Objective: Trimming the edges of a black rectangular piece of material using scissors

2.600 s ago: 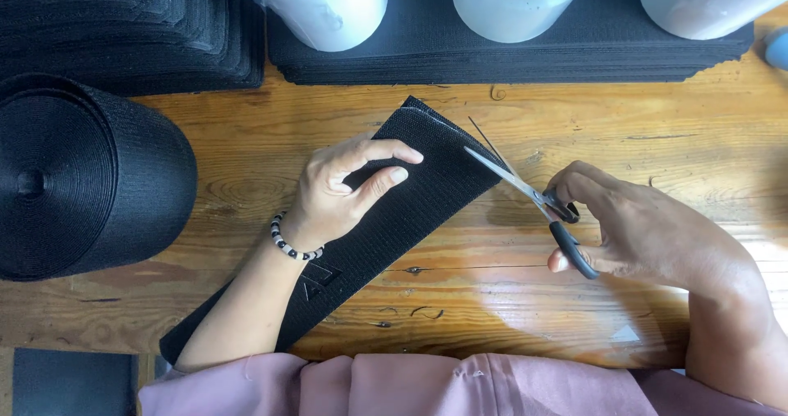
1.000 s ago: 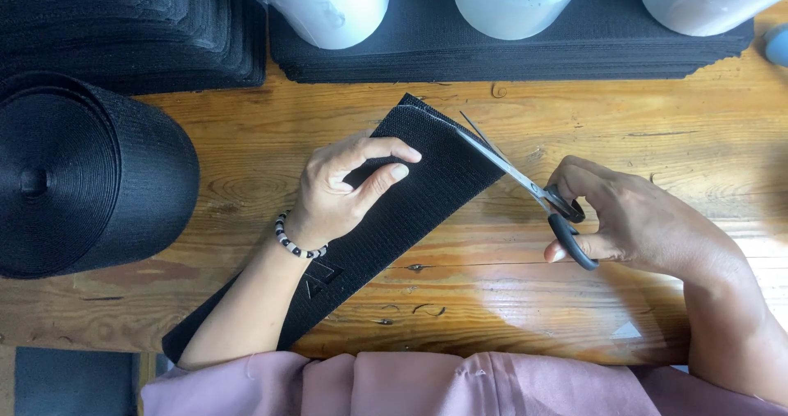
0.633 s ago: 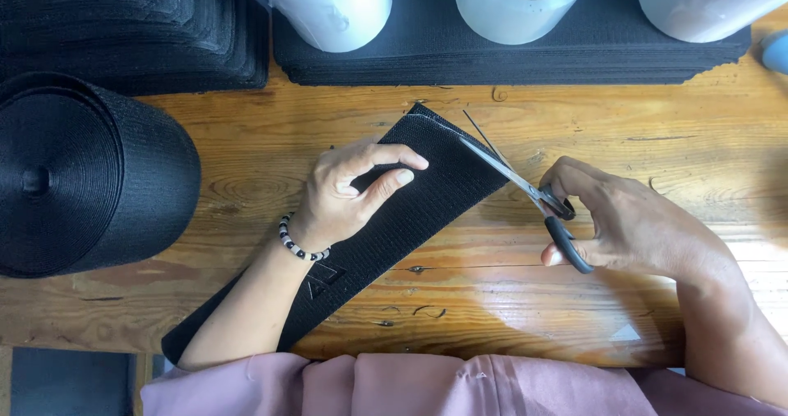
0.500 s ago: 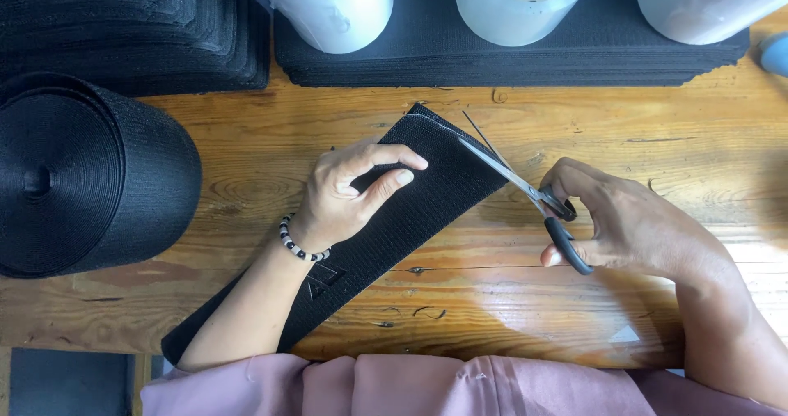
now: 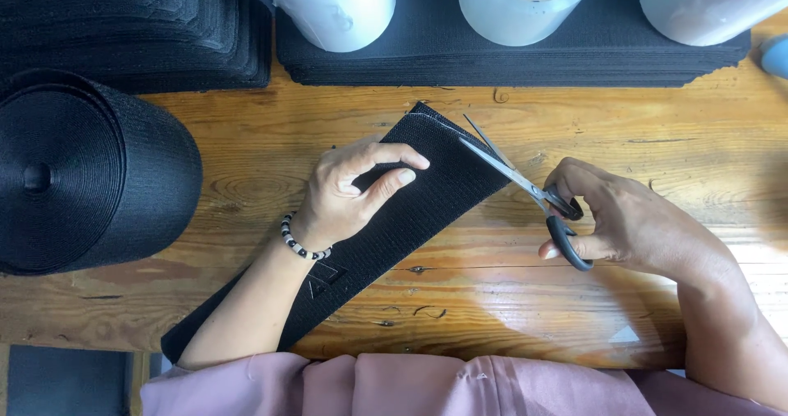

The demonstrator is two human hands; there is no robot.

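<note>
Pressing down flat with the left hand (image 5: 349, 194) on a black webbing strip (image 5: 410, 211), fingers spread loosely, index finger stretched toward the strip's far end, thumb tucked beneath it. Lying diagonally across the wooden table (image 5: 657, 153), this strip, running from the near-left edge by the pink sleeve (image 5: 410, 387) up toward the middle, its upper end cut square. Wearing a black-and-white beaded bracelet (image 5: 302, 245) at the left wrist. Gripping black-handled scissors (image 5: 525, 188) in the right hand (image 5: 628, 219), fingers curled through the loops, thumb in the upper one. Holding the blades parted in a narrow V, tips sitting over the right corner of the strip's upper end, one blade touching or just above the fabric edge; cannot tell which. Resting at the left, a large roll of black webbing (image 5: 82, 174), well apart from the strip. Stacking along the far side, dark flat sheets (image 5: 492, 55), with three white rolls (image 5: 332, 6) standing on top, and another dark pile (image 5: 123, 22) in the far-left corner
</note>
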